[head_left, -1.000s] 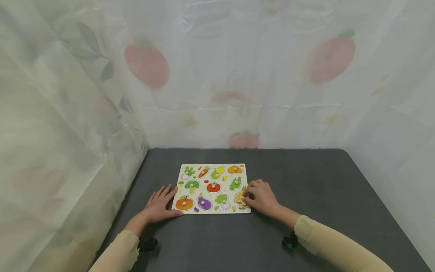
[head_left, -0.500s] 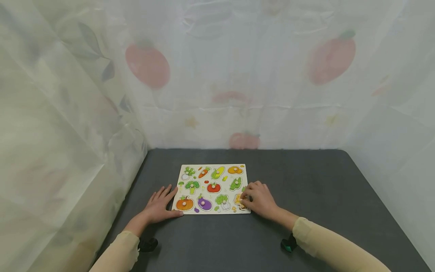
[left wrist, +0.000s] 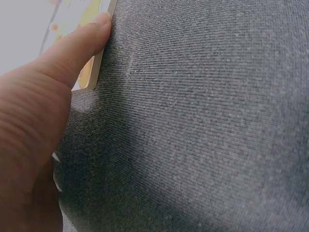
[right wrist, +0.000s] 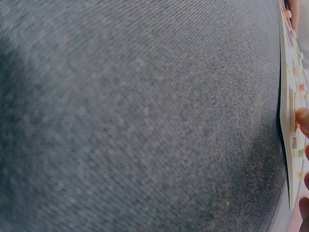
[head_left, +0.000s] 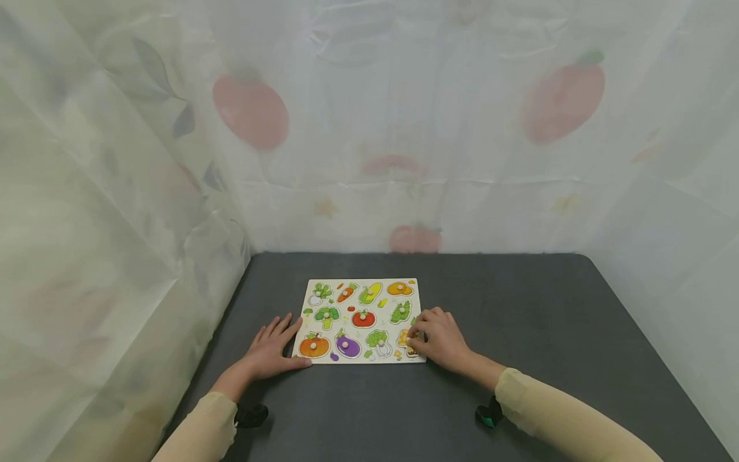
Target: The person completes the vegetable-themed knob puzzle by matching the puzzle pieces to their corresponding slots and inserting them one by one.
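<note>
A white wooden puzzle board point(head_left: 345, 305) with vegetable-shaped knob pieces lies flat on the table. With thumb and forefinger, my right hand point(head_left: 443, 340) pinches the yellow mushroom piece point(head_left: 402, 340) at the board's near right corner; the fingers partly cover it. In the right wrist view, a fingertip point(right wrist: 301, 117) is low against the board's top. My left hand point(head_left: 269, 351) rests spread at the board's left side, its thumb over the near left corner. The left wrist view shows that thumb point(left wrist: 79, 46) lying across the board's edge.
Other pieces sit in the board, among them a tomato point(head_left: 363, 319), an eggplant point(head_left: 348, 345) and a pumpkin point(head_left: 314, 347). The dark grey table point(head_left: 519, 308) extends around it. Pale fruit-printed curtains point(head_left: 479, 160) stand at the back and both sides.
The right hand has shifted slightly left, and the mushroom piece under its fingers has come into line with its outline on the board. My left hand and the board stay in place.
</note>
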`<state>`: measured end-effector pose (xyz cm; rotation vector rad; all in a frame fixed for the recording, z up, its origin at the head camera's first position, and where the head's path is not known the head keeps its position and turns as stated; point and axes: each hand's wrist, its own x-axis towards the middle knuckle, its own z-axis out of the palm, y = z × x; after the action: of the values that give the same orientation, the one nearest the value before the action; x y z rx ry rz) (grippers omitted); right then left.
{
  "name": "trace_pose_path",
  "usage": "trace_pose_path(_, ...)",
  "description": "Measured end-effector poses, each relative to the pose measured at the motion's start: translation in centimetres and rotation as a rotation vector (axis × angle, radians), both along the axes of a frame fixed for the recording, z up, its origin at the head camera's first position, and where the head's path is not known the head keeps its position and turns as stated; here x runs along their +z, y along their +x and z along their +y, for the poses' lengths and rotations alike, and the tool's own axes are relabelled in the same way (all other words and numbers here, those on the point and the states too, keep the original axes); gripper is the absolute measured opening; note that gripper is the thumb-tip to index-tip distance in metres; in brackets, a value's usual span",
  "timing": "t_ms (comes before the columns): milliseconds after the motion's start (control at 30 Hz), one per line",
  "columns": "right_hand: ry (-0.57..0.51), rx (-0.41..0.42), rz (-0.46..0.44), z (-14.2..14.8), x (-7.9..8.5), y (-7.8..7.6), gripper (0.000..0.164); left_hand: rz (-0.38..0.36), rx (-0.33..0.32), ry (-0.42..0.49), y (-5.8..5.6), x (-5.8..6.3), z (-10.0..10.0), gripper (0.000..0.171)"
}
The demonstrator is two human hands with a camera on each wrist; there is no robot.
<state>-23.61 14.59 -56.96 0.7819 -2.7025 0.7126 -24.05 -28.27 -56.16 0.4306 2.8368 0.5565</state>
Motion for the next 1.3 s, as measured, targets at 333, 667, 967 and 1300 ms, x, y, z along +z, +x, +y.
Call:
trace_pose_path(333,-0.007,-0.003,0.002,-0.09,-0.05,0.01,0.007,0.003,-0.004,0.0,0.1,-0.01,0.0,0.111)
trace_pose_path(667,-0.002,-0.008,0.009,-0.06,-0.26,-0.14,0.008,0.02,-0.008,-0.001,0.16,0.06,0.02,0.111)
trace_pose_path(967,0.003,-0.01,-0.003,-0.1,-0.34,-0.27,0.008,0.016,-0.008,-0.004,0.09,0.08,0.04,0.112)
trace_pose_path(1300,0.011,-0.009,0.001,-0.14,-0.38,-0.28,0.008,0.018,-0.006,-0.005,0.14,0.08,0.0,0.111)
